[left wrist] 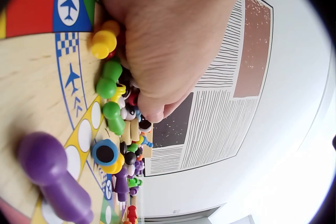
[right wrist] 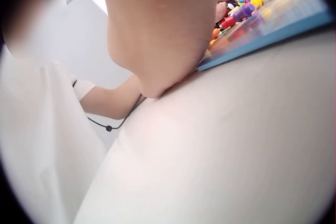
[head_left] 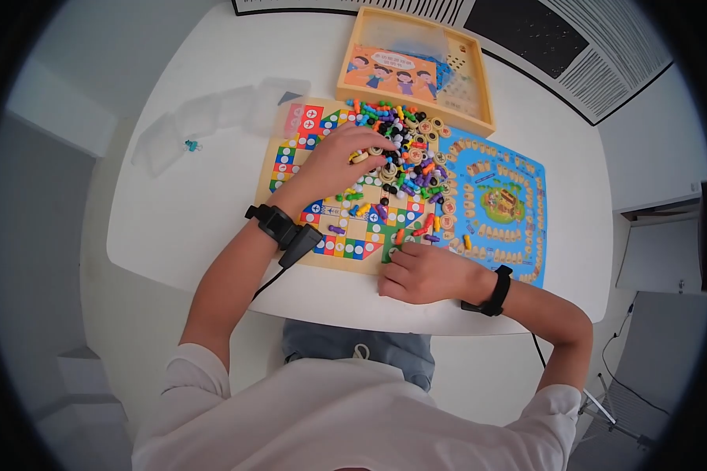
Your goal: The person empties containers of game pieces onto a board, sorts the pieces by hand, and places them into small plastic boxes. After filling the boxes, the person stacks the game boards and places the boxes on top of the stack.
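Note:
My left hand [head_left: 346, 161] reaches into a mixed pile of game pieces [head_left: 412, 169] on a printed board [head_left: 291, 169]. Its thumb and fingers are spread apart and bent down among the pieces. Seen from the left wrist, the fingers dip behind green pawns [left wrist: 108, 79] and a yellow pawn [left wrist: 104, 43]; a purple pawn [left wrist: 55, 174] lies nearer the camera. My right hand [head_left: 428, 273] rests low at the board's front edge, fingers bent under, beside an orange pawn [head_left: 399, 236] and red pawns [head_left: 427, 225]. Its fingertips are hidden, so I cannot tell whether they hold anything.
A wooden box [head_left: 487, 102] with an orange illustrated booklet [head_left: 393, 72] stands behind the boards. To the right lies a blue board [head_left: 530, 220]. Clear plastic trays [head_left: 212, 118] sit at the left, one holding a small teal item [head_left: 192, 146]. A yellow pawn [head_left: 467, 242] lies apart.

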Tool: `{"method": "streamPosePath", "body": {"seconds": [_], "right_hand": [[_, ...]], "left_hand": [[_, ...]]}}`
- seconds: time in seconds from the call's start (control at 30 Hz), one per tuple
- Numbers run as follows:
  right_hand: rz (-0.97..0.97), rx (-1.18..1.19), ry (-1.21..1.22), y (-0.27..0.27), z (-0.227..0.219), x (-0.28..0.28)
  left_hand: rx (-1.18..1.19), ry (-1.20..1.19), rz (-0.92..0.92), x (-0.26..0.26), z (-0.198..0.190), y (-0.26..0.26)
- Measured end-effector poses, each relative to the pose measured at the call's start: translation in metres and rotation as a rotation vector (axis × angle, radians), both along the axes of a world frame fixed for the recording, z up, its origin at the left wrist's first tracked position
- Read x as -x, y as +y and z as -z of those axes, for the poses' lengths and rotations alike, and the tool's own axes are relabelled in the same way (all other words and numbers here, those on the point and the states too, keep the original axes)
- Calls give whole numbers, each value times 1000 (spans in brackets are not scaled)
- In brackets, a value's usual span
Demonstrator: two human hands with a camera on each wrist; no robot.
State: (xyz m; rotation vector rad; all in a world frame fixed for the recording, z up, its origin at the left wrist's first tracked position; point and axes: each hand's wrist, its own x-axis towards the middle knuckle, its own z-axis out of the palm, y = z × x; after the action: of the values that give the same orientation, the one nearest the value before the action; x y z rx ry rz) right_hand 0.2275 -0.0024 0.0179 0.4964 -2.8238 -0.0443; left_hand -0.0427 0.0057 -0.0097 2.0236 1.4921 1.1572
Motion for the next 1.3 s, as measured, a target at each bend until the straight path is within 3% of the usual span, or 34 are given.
{"method": "streamPosePath", "body": {"seconds": [0.27,0.37,0.5,0.7,0.87,0.93,1.17,1.3], "right_hand": [[51,-30,-32,9,-15,2],[321,13,-3,36,-13,4],[434,-26,-40,66,-2,8],[542,63,41,60,-18,19],[307,38,-13,21,-24,33],[94,-25,41,9,-19,45],[102,55,-139,10,-10,53],[254,73,-132,23,-11,42]], "left_hand": [[8,-141,-8,1,-7,-1],[-45,-189,-44,2,-7,-1],[-7,-203,-69,5,0,1],[49,-180,-138,5,-3,-2],[-57,-129,-161,6,7,2],[0,-180,-156,5,1,0],[-12,-133,-167,7,4,0],[-25,-118,-132,7,4,0]]}}
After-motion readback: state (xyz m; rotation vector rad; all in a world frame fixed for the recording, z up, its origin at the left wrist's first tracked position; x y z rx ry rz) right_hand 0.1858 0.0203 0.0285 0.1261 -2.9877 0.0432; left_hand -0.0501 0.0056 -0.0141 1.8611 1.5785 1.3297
